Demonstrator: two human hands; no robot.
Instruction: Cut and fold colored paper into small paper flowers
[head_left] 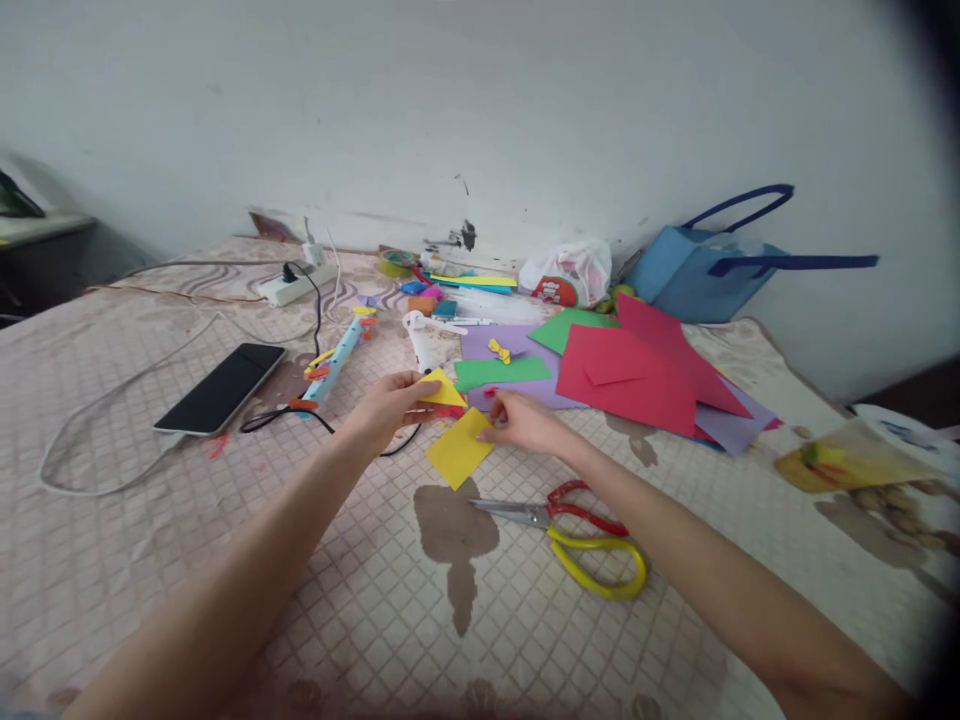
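Observation:
My left hand pinches a small yellow paper triangle, held just above the quilted cover. My right hand has its fingers closed on the edge of a yellow paper square that lies flat on the cover. The two hands sit close together, about a hand's width apart. Scissors with red and yellow handles lie just in front of my right forearm, blades pointing left.
Red, green and purple sheets are spread behind the hands. A phone with a cable lies at the left, a power strip behind it. A blue bag and a white plastic bag stand by the wall.

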